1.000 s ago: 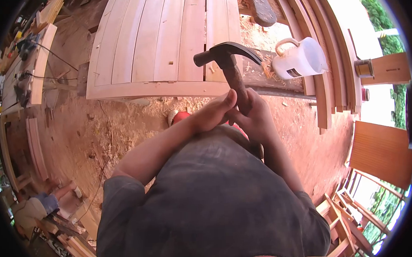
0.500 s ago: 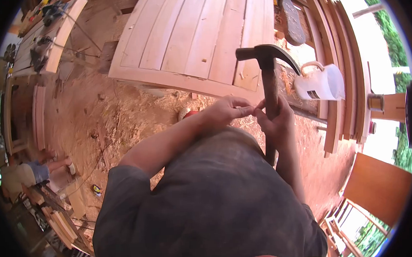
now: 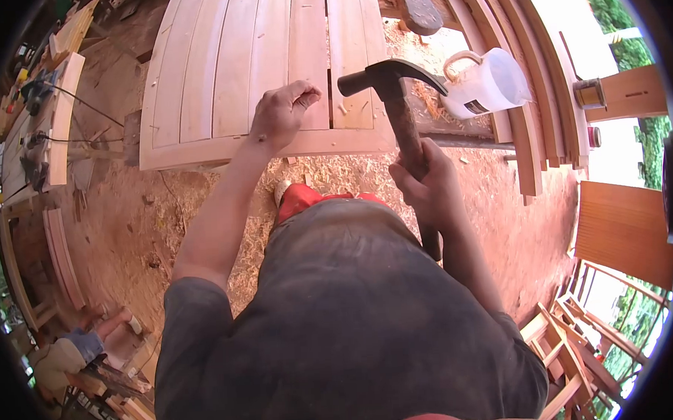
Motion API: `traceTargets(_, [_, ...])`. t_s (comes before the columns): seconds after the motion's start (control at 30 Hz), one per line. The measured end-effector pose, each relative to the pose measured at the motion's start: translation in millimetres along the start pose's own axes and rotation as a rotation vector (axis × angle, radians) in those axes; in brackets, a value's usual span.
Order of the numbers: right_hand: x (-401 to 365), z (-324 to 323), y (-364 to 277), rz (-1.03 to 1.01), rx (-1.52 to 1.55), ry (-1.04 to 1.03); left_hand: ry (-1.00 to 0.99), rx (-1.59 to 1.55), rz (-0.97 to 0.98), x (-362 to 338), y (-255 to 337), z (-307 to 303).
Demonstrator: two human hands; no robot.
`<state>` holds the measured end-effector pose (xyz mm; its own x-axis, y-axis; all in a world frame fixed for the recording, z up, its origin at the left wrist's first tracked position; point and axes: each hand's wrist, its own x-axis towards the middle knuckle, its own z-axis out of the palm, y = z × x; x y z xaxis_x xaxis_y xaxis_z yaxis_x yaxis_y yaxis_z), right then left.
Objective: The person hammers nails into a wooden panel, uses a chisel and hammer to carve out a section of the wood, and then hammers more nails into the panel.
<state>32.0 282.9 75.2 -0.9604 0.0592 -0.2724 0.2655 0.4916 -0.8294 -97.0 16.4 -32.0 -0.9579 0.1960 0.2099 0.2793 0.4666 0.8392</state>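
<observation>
My right hand (image 3: 433, 182) is wrapped round the wooden handle of a claw hammer (image 3: 402, 124). The hammer stands nearly upright, head at the top, with its claw pointing right towards a plastic jug (image 3: 489, 85). My left hand (image 3: 281, 113) is over the near end of a slatted wooden panel (image 3: 231, 109), its thumb and fingers pinched together. Whatever is in that pinch, if anything, is too small to make out. A dark gap runs between two of the panel's boards, just right of my left hand.
Long planks (image 3: 531, 111) lie stacked on the right, beside a tin (image 3: 589, 94). Wood shavings (image 3: 179, 217) cover the floor. A workbench with power tools (image 3: 35, 92) stands at far left. At lower left is another person (image 3: 72, 353), partly visible.
My hands were together near the hammer handle; now they are apart. The left has moved left and forward over the panel. The hammer has tilted slightly, and the view has shifted.
</observation>
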Motion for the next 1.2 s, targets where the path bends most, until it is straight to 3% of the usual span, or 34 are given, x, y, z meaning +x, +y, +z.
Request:
traceTargets(0.47, [-10.9,-3.8,-9.8,0.011,-0.07,-0.039,0.01,0.158,0.026,-2.0,6.4,4.9])
traceTargets(0.63, [-8.5,3.1,-37.6,-0.266,0.013,0.136,0.013,0.123,0.041,-0.1,-5.9,9.5])
traceTargets(0.8, [10.3,9.9,-46.8,-0.668,-0.165,0.203,0.027,0.122,0.078,0.0,-17.7,13.2])
traceTargets(0.87, [27.5,13.7,-24.6,-0.582,-0.213,0.016,0.022,0.135,0.077,-1.0,-11.8,10.7])
traceTargets(0.93, [34.9,14.0,-21.0,-0.285,-0.472,-0.107,-0.015,0.199,0.001,-6.2,-2.5,8.5])
traceTargets(1.03, [34.9,14.2,-35.5,-0.606,-0.241,0.068,0.023,0.171,0.047,1.7,-6.3,9.1])
traceTargets(1.2, [21.7,3.6,-72.8,-0.771,-0.135,0.265,0.039,0.128,0.098,0.7,-17.1,14.5])
